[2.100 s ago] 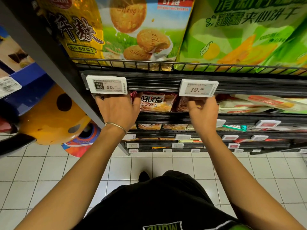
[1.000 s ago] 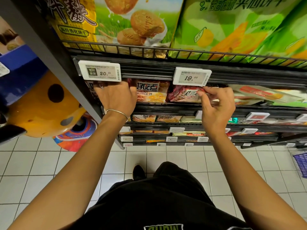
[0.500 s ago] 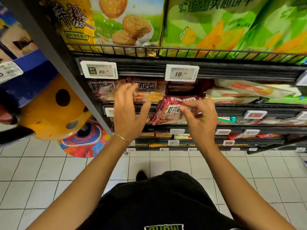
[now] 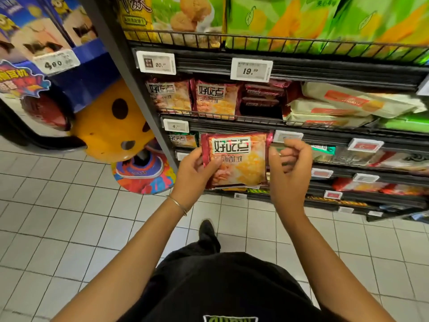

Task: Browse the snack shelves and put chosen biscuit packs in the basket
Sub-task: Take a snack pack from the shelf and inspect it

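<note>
Here, fingers of left hand (image 4: 196,169) and right hand (image 4: 290,170) pinch the biscuit pack (image 4: 239,159) (opposite edges).

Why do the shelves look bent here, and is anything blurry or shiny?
Head view: the wide-angle lens bows the shelf rails and floor tiles towards the edges. Head view: the held pack is fairly sharp, with a faint sheen on its wrapper. Head view: the 19.99 tag reads clearly, while the far-left tag looks smeared.
</note>
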Action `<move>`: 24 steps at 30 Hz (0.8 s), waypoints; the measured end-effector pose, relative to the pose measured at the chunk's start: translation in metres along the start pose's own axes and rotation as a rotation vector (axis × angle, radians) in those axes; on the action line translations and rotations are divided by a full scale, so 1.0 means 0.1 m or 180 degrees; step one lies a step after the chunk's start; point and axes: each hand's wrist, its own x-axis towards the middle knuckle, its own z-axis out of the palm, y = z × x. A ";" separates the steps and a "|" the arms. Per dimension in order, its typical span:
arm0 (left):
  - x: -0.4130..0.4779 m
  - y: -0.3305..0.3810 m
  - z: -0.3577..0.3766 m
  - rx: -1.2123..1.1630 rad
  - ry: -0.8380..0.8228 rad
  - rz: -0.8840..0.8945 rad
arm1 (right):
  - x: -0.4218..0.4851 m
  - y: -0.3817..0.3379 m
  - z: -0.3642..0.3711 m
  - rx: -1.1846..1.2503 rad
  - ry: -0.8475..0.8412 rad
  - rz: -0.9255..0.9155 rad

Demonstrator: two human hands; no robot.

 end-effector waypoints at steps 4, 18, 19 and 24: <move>-0.47 0.08 0.01 -0.0512 0.0158 -0.0605 | -0.18 0.08 -0.25 0.0090 -0.0710 0.1023; -1.30 -0.06 0.15 -0.0190 0.0735 -0.0799 | -0.95 0.19 -0.66 -0.0363 -0.1013 0.0602; -1.32 -0.06 0.17 -0.0057 0.0734 -0.0739 | -0.95 0.17 -0.69 -0.0349 -0.1013 0.0616; -1.40 0.00 0.14 0.0054 0.0665 -0.0516 | -0.99 0.07 -0.78 -0.0327 -0.1077 0.0497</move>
